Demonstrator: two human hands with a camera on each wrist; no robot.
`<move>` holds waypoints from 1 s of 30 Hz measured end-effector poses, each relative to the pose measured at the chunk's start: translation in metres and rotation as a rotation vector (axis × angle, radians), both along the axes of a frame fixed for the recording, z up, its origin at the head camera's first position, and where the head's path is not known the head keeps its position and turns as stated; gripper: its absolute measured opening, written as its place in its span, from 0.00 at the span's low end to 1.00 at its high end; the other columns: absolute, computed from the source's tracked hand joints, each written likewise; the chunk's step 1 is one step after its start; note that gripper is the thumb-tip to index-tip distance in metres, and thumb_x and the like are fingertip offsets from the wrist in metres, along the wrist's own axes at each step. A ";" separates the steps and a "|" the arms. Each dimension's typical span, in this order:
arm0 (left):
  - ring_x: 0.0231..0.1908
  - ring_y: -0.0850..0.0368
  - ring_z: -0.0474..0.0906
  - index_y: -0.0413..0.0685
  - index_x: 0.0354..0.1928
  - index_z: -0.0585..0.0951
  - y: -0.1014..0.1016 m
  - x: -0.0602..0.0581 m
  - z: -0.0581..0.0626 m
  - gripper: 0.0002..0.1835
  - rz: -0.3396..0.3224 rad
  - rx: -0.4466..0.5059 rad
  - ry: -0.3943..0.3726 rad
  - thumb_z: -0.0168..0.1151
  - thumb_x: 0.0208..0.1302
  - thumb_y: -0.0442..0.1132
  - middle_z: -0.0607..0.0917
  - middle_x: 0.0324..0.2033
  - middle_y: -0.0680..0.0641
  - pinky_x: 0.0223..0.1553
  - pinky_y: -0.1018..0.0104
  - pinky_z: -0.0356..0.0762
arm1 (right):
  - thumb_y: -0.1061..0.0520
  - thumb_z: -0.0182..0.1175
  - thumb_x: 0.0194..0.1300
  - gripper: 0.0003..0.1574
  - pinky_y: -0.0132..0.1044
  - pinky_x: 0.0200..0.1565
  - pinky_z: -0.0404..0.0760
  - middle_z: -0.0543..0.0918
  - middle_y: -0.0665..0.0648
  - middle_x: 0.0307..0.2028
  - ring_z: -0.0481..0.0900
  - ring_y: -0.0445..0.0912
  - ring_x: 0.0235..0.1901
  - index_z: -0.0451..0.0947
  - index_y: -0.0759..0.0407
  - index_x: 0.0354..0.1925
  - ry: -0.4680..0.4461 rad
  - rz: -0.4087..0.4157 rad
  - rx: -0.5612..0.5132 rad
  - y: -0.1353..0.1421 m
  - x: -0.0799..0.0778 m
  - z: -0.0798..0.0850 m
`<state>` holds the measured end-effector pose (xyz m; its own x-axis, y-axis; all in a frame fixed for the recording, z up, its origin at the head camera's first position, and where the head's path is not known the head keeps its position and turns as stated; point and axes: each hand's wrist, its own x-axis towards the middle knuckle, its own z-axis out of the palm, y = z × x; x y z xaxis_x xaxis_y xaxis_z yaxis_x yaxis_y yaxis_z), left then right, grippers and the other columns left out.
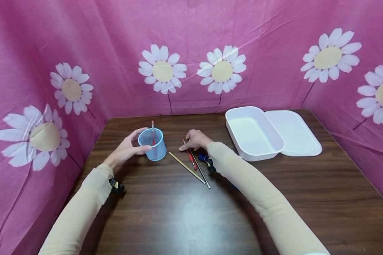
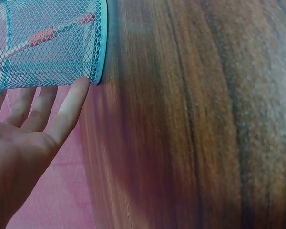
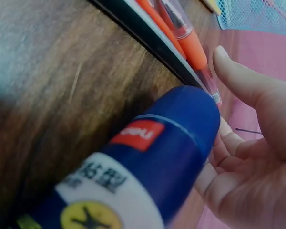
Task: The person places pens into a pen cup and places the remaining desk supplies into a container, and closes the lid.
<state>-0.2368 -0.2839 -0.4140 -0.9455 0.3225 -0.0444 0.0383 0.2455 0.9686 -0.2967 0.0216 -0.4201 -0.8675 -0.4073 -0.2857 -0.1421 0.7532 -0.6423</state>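
On the wood-grain table (image 1: 140,219), the left hand (image 1: 126,148) grips the blue mesh pen cup (image 1: 158,153); whether the right hand (image 1: 197,139) pinches anything, I cannot tell. Blue glue stick (image 3: 167,138), yellow pencil (image 1: 187,168), dark pencil (image 1: 202,173) and red pen (image 1: 192,160) remain outside; one red-gripped pen (image 1: 153,134) already stands inside.

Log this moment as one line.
left hand: holds blue mesh cup, pen inside | right hand: by far end of loose red pen | white box: uncovered, lid beside it
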 end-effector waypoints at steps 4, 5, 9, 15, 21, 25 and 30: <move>0.60 0.45 0.73 0.53 0.76 0.61 0.001 0.000 0.000 0.44 -0.004 0.002 -0.001 0.74 0.62 0.38 0.70 0.66 0.39 0.52 0.48 0.83 | 0.46 0.76 0.59 0.33 0.32 0.23 0.82 0.59 0.46 0.13 0.69 0.42 0.16 0.67 0.55 0.13 -0.034 -0.030 0.039 -0.003 -0.001 -0.003; 0.60 0.45 0.73 0.53 0.77 0.61 0.001 0.000 -0.001 0.44 -0.005 0.003 -0.002 0.74 0.62 0.38 0.70 0.66 0.38 0.51 0.49 0.83 | 0.46 0.76 0.59 0.34 0.32 0.23 0.82 0.59 0.46 0.13 0.69 0.42 0.16 0.65 0.53 0.11 -0.045 -0.047 0.043 -0.004 -0.002 -0.003; 0.60 0.44 0.73 0.52 0.77 0.60 0.001 0.000 0.000 0.45 -0.005 0.004 -0.003 0.75 0.61 0.38 0.70 0.66 0.38 0.50 0.49 0.84 | 0.48 0.75 0.61 0.31 0.33 0.24 0.84 0.66 0.48 0.17 0.75 0.44 0.20 0.67 0.52 0.13 -0.054 -0.093 0.050 -0.007 -0.004 -0.005; 0.60 0.41 0.73 0.53 0.77 0.61 0.000 0.000 -0.001 0.45 0.010 0.005 0.002 0.75 0.61 0.37 0.70 0.66 0.38 0.50 0.46 0.84 | 0.49 0.73 0.62 0.31 0.33 0.26 0.86 0.66 0.49 0.18 0.78 0.45 0.25 0.65 0.52 0.14 -0.036 -0.090 0.026 -0.007 -0.005 -0.007; 0.61 0.42 0.71 0.52 0.77 0.60 -0.001 0.000 0.001 0.45 0.006 -0.014 0.001 0.74 0.63 0.38 0.69 0.66 0.37 0.51 0.46 0.83 | 0.51 0.67 0.68 0.18 0.35 0.30 0.87 0.73 0.48 0.22 0.76 0.42 0.26 0.80 0.58 0.24 -0.070 -0.021 -0.093 0.003 -0.004 -0.003; 0.61 0.43 0.71 0.53 0.77 0.60 0.000 0.000 0.002 0.45 0.010 -0.022 0.002 0.74 0.62 0.39 0.69 0.66 0.38 0.51 0.47 0.83 | 0.50 0.65 0.71 0.14 0.37 0.31 0.87 0.76 0.51 0.27 0.76 0.43 0.27 0.84 0.61 0.37 -0.126 0.001 -0.181 0.009 -0.005 0.002; 0.62 0.42 0.70 0.52 0.77 0.60 0.000 0.001 0.000 0.45 -0.002 -0.007 -0.010 0.75 0.62 0.39 0.69 0.67 0.38 0.52 0.50 0.83 | 0.50 0.63 0.73 0.19 0.39 0.34 0.87 0.80 0.55 0.32 0.80 0.46 0.29 0.80 0.66 0.47 -0.195 0.019 -0.248 0.012 -0.007 0.016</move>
